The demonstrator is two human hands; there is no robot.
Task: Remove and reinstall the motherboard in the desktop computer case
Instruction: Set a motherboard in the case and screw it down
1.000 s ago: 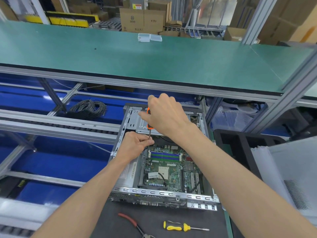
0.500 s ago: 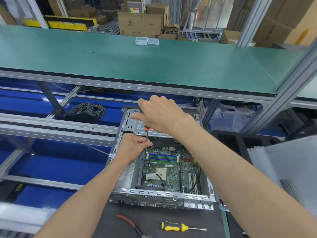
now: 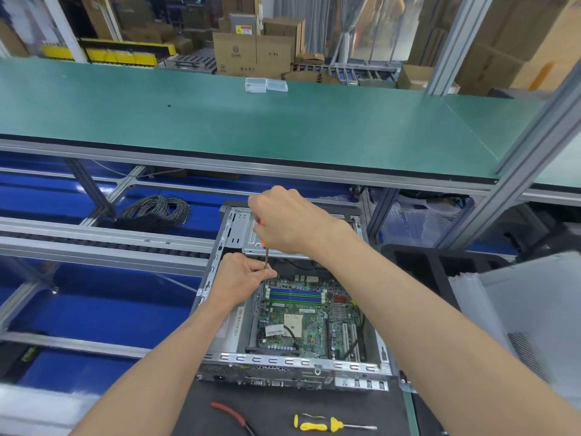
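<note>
An open desktop case (image 3: 283, 361) lies on a dark mat, with the green motherboard (image 3: 309, 322) inside it. My right hand (image 3: 289, 220) grips the orange handle of a screwdriver (image 3: 266, 254) held upright over the board's far left corner. My left hand (image 3: 242, 278) pinches the screwdriver's metal shaft near its tip. The tip and the screw under it are hidden by my fingers.
Red-handled pliers (image 3: 232, 416) and a yellow screwdriver (image 3: 333, 424) lie on the mat in front of the case. A coil of black cable (image 3: 155, 212) sits to the left on the blue shelf. A green bench top (image 3: 251, 127) overhangs behind, with small clear boxes (image 3: 265, 84).
My right hand has turned slightly on the screwdriver handle. My left hand stays pinched on the shaft. The head camera has shifted a little.
</note>
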